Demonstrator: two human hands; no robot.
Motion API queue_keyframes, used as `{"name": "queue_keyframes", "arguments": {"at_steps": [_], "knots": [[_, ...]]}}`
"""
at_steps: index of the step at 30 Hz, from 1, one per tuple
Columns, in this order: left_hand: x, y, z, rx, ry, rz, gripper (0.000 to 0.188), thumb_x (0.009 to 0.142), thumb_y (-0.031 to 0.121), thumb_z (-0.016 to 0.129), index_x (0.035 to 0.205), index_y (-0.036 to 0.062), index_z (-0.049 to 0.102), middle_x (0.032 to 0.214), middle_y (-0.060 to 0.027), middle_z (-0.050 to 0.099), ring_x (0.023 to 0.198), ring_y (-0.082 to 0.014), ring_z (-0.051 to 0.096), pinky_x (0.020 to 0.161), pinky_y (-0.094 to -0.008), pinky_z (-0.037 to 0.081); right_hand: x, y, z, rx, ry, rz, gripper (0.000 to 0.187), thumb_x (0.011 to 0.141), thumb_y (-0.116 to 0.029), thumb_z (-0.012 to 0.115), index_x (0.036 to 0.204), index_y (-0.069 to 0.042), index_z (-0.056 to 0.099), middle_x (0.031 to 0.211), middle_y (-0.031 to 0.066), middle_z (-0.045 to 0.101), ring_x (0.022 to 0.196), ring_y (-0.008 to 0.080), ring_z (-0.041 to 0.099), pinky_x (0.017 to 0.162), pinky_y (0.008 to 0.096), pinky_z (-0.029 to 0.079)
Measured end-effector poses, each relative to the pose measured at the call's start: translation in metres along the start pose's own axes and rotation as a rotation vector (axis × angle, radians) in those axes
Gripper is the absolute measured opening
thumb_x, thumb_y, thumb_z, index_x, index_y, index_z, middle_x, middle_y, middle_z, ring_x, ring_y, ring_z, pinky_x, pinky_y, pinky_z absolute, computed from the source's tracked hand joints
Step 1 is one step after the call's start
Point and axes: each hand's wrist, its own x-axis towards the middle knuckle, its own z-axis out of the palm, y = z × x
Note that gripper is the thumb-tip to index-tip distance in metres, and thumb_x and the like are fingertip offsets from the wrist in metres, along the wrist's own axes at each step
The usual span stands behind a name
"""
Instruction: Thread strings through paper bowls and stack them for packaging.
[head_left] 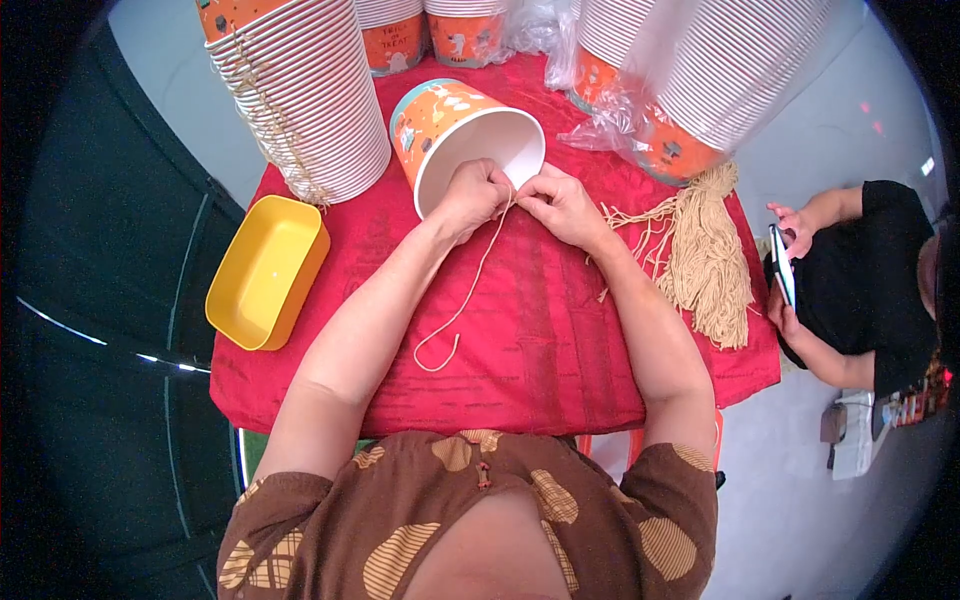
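Observation:
An orange paper bucket (440,120) with a white inside lies tipped on the red cloth, its mouth toward me. At the near rim, my left hand (478,195) is closed, its fingers partly inside the mouth, pinching a beige string (477,275). Close beside it, my right hand (560,205) pinches the same string between thumb and fingertips, next to the rim. The string's loose tail trails down over the cloth and curls at its end. Whether the string passes through the bucket's wall is hidden by my fingers.
A tall bucket stack (310,110) with strings along its side stands at the left, behind a yellow tray (262,275). Plastic-wrapped buckets (690,120) stand at the far right. A beige string bundle (710,260) lies at the right edge. Beyond it, a person (850,290) holds a phone.

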Motion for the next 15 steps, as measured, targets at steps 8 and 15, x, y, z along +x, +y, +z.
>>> {"name": "queue_keyframes", "arguments": {"at_steps": [8,15], "knots": [[0.0,-0.008,0.008,0.368,0.149,0.267,0.003,0.076,-0.003,0.059,0.076,0.0,0.06,0.069,-0.01,0.061,0.064,-0.0192,0.059,0.059,-0.0336,0.047,0.002,-0.001,0.008,-0.022,0.182,0.121,0.01,0.084,-0.006,0.062,0.092,-0.001,0.067,0.086,0.016,0.065,0.079,0.0288,0.065,0.069,0.0372,0.051],[-0.009,-0.003,0.015,0.588,0.181,0.425,0.009,0.08,-0.001,0.057,0.088,0.0003,0.059,0.08,-0.0204,0.064,0.077,-0.0354,0.064,0.07,-0.042,0.05,0.002,-0.008,0.013,-0.07,0.215,0.136,0.013,0.083,-0.003,0.059,0.093,-0.002,0.067,0.087,0.0189,0.065,0.08,0.0335,0.065,0.071,0.0406,0.051]]}}
